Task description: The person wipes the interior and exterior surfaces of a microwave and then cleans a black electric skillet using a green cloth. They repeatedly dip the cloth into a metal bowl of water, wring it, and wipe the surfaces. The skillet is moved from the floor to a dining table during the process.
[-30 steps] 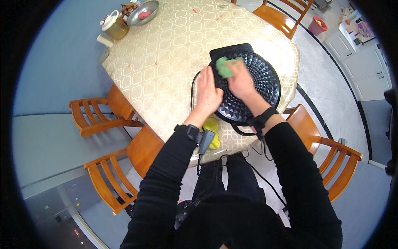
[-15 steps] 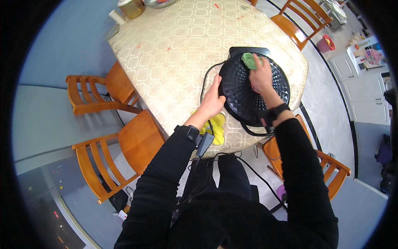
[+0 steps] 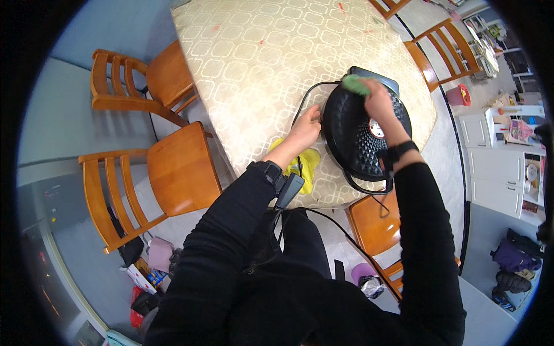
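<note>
A round black electric griddle with a faceted lid stands closed on the patterned table, its handle loop toward me. My right hand is over the far part of the lid, closed on a green cloth that motion blurs. At the griddle's left rim is my left hand, fingers loosely bent and apart, holding nothing; whether it touches the rim is hard to tell. A black cord curves from the griddle's back past my left wrist. Under that wrist lies a crumpled yellow cloth.
The table has a cream patterned cover. Wooden chairs stand at its left, far right and near right. A dark cable hangs below the near edge. A pink bin and white cabinets are to the right.
The view has shifted, so the table and griddle sit differently in the picture. My left fingers, earlier stretched along the rim, are now bent. My right hand and the green cloth stay over the lid's far part.
</note>
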`<state>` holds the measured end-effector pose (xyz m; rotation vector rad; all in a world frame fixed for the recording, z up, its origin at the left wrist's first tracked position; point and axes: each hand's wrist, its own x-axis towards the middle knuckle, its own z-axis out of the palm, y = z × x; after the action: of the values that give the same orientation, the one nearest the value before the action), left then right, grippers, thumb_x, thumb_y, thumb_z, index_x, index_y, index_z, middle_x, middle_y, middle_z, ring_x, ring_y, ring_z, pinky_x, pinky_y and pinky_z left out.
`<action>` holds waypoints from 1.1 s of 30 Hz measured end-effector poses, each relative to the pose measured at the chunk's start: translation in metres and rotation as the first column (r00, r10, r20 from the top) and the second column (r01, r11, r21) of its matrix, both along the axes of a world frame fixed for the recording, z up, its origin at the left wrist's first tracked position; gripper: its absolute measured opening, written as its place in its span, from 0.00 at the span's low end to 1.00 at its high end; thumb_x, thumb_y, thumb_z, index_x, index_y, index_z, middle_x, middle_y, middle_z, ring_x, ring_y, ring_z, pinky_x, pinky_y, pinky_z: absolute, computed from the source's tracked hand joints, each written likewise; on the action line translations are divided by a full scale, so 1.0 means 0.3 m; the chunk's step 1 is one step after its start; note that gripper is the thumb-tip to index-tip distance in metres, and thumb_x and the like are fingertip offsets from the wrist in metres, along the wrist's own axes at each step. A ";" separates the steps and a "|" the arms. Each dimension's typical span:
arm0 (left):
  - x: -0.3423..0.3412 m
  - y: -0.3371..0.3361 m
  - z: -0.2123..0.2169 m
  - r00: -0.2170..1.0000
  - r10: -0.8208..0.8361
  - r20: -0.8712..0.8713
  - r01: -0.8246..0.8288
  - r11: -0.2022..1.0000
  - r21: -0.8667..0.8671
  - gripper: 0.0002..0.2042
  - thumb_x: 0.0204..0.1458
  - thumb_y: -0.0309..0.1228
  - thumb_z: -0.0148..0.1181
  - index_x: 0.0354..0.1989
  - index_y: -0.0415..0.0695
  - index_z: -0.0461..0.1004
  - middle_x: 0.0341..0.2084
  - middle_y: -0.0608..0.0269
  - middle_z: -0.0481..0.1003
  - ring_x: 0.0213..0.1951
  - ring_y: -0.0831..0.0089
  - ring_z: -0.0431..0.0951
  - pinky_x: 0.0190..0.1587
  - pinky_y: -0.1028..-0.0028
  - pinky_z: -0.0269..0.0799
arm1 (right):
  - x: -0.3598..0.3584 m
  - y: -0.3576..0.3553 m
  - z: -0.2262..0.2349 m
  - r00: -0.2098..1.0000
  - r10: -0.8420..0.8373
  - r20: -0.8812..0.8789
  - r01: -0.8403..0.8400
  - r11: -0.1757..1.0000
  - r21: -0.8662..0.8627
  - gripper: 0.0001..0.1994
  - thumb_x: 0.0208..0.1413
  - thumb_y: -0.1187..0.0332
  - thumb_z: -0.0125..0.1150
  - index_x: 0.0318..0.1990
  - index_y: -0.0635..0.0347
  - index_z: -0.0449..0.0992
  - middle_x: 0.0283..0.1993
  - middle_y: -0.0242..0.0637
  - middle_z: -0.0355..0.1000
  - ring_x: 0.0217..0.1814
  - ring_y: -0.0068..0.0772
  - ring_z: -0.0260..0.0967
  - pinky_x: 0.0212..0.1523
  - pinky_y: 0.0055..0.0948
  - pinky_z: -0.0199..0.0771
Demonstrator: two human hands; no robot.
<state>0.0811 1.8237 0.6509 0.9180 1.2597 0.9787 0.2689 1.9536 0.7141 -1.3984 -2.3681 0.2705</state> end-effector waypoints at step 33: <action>0.008 0.000 0.023 0.718 -0.392 -0.575 0.385 0.912 -0.141 0.26 0.48 0.43 0.62 0.48 0.36 0.68 0.37 0.47 0.76 0.38 0.56 0.78 0.39 0.63 0.73 | 0.076 -0.682 -0.002 0.951 -0.218 -0.221 0.182 0.968 -0.172 0.22 0.39 0.85 0.51 0.45 0.56 0.75 0.55 0.43 0.67 0.58 0.46 0.65 0.57 0.35 0.66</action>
<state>0.0834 1.8235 0.6577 1.4875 1.4924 0.3377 0.2916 1.7490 0.7134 -1.5656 -2.0295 0.5372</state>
